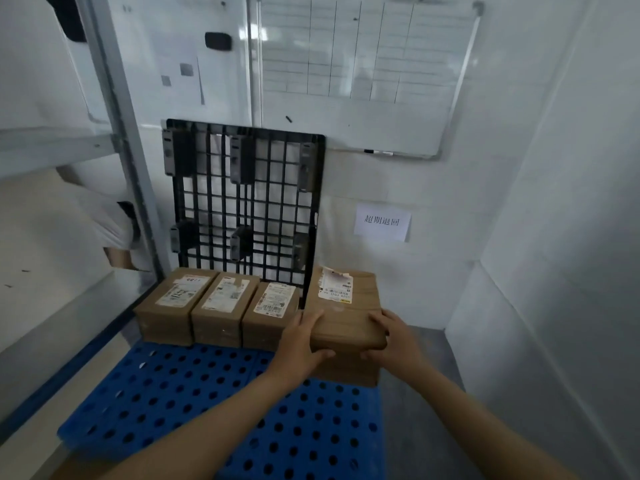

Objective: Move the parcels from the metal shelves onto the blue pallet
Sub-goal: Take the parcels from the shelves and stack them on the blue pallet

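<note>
White walls (519,168) closed the corner, with a whiteboard (363,64) above, a paper notice (382,221) below it, and a black pallet (242,195) standing upright against the wall. The metal shelf frame (117,133) stood at the left.

On the floor lay the blue pallet (166,393). A row of three parcels (225,306) sat side by side at its far edge, labels up. To the right of the row I had the cardboard parcel (346,306) between both hands. The left hand (301,341) gripped its near left corner and the right hand (394,344) gripped its near right corner, thumbs on top and fingers curled under the front edge. It seemed to sit on a lower carton (343,372), but I could not tell if its weight was fully down.

To do this step well, I judged that I should square the parcel with the carton below, push it level with the row and close to the third parcel, and keep the label on top. The fingers under the front edge should slide out only when the parcel sat flat, so it did not tip toward me.
</note>
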Demonstrator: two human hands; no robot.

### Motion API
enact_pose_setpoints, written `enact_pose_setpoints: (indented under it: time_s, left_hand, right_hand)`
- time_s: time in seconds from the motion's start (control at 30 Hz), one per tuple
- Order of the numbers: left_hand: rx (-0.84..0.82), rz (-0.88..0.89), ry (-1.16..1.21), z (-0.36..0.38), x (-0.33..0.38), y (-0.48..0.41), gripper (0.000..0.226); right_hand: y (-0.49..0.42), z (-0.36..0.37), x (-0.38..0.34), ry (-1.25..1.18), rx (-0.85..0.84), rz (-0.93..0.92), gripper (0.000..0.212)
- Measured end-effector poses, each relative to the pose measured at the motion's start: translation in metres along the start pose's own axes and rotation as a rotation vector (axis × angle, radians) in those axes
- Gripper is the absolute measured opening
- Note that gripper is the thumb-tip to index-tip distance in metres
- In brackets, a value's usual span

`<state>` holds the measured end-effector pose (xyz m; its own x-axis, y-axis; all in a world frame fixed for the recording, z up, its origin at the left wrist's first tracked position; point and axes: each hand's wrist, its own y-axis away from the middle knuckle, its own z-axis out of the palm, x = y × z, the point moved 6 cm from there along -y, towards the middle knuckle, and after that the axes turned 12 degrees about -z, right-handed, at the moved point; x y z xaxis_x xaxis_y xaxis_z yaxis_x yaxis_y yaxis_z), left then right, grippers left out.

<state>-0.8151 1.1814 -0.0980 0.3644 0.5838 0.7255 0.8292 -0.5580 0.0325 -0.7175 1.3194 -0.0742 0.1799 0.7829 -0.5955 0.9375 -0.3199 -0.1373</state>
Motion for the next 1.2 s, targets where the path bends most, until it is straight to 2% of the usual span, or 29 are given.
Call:
enact_pose_setpoints:
  time_s: [0.17, 0.43, 0.63, 0.73, 0.8, 1.03, 1.2]
  left_hand:
    - [-0.046, -0.038, -0.021, 0.023, -0.021, -0.043, 0.070]
    - [-0.197, -0.035, -0.160, 0.043, -0.061, -0.107, 0.076]
    - [-0.160, 0.010, -0.377, 0.049, -0.083, -0.146, 0.077]
    - [-0.195, 0.029, -0.444, 0.056, -0.093, -0.159, 0.075]
    - [-0.215, 0.025, -0.465, 0.060, -0.099, -0.164, 0.073]
    - [-0.119, 0.088, -0.454, 0.060, -0.106, -0.162, 0.071]
    - [-0.156, 0.099, -0.408, 0.053, -0.103, -0.161, 0.067]
  right_hand:
    - [-0.035, 0.025, 0.035, -0.057, -0.065, 0.042, 0.080]
    - [-0.086, 0.057, 0.072, -0.064, -0.087, 0.061, 0.077]
    - [-0.113, 0.083, 0.092, -0.082, -0.092, 0.109, 0.075]
    - [-0.121, 0.095, 0.103, -0.062, -0.112, 0.139, 0.075]
    - [-0.125, 0.103, 0.108, -0.061, -0.130, 0.156, 0.074]
    - [-0.130, 0.112, 0.114, -0.073, -0.130, 0.093, 0.073]
    - [-0.131, 0.114, 0.116, -0.078, -0.125, 0.082, 0.074]
